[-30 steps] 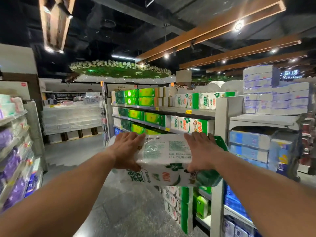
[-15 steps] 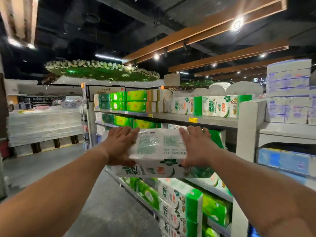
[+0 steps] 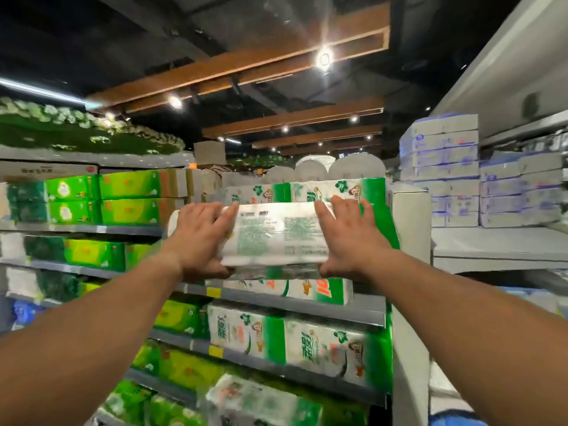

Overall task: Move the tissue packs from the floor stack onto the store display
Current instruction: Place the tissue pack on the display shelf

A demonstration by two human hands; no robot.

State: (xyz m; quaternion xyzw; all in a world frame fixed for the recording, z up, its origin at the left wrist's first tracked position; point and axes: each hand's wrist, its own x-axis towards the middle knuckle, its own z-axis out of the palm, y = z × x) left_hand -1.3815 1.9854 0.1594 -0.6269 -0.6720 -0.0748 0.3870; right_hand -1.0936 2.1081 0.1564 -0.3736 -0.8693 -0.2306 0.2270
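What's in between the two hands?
The tissue pack, in the head view. The left hand grips one end, the right hand the other, holding it in front of the shelf.

Grey shelf carries green-white tissue packs; print blurred, probably same brand.

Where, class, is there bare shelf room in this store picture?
Bare: the grey shelf right of the white upright panel, below the blue-white packs. Crowded: the green tissue shelves, where both hands hold the white-green tissue pack.
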